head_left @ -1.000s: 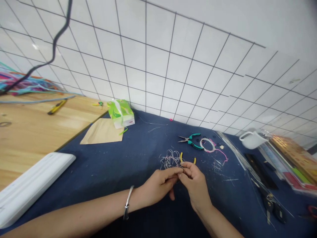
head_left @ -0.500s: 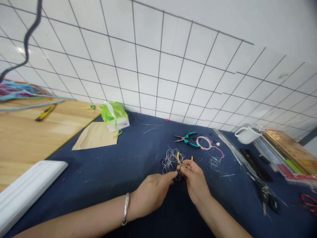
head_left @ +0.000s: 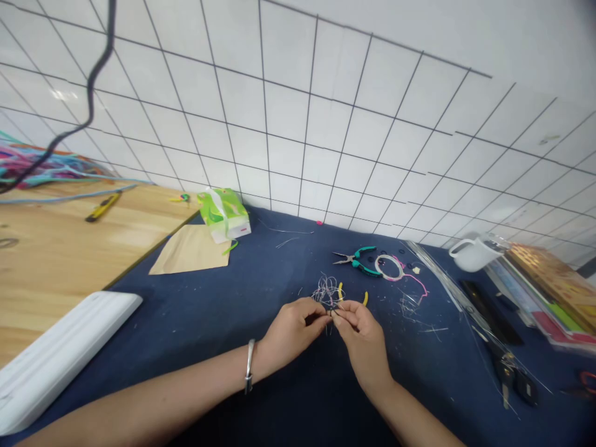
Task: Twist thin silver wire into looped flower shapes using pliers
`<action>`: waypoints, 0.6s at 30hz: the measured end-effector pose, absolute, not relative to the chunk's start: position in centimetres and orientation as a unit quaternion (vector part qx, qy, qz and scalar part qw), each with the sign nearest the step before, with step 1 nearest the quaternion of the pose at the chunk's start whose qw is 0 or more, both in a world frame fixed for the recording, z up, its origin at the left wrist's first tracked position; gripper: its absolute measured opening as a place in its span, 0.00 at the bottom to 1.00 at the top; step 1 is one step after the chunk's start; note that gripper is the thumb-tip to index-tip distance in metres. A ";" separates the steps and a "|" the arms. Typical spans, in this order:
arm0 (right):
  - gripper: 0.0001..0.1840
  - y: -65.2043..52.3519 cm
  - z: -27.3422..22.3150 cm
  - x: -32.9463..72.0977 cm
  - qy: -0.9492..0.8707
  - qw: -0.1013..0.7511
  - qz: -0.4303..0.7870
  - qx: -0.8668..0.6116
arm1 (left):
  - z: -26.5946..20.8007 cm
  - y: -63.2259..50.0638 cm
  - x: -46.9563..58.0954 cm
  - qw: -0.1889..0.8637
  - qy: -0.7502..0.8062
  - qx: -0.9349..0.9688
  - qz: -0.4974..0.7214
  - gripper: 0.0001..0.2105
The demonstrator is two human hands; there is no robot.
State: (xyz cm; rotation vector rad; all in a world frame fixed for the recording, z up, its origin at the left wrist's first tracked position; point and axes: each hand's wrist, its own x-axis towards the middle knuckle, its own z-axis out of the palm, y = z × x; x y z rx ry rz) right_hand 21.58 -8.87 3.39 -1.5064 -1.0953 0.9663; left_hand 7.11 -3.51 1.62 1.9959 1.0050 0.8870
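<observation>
A tangle of looped silver wire (head_left: 327, 290) stands up between my hands at the front middle of the dark blue cloth. My left hand (head_left: 292, 330), with a silver bangle on its wrist, pinches the base of the wire between thumb and index finger. My right hand (head_left: 364, 340) pinches close beside it, the fingertips of both hands nearly touching. A short dark piece shows at the pinch, too small to name. Behind my right hand stick out two yellow handles (head_left: 365, 299) of a tool; its head is hidden.
Teal-handled needle-nose pliers (head_left: 356, 261) lie beyond my hands, beside a white ring coil (head_left: 390, 267). Loose wire scraps (head_left: 410, 306) lie to the right. Further right are a white mug (head_left: 474, 253) and black scissors (head_left: 504, 369). At left are a tissue pack (head_left: 224, 214) and a white bar (head_left: 69, 360).
My left fingers have closed in on the base of the wire tangle, next to my right fingertips. The tangle sits more upright, and the whole view has shifted slightly.
</observation>
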 end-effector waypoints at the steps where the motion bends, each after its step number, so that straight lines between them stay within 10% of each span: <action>1: 0.12 -8.9 3.4 21.5 -0.462 0.492 0.389 -0.627 | 1.7 -3.4 7.0 0.353 0.392 0.780 0.336 0.06; 18: 0.17 -8.4 0.6 20.6 -0.528 0.484 0.250 -0.652 | 0.9 -2.7 8.9 0.291 0.455 0.785 0.303 0.07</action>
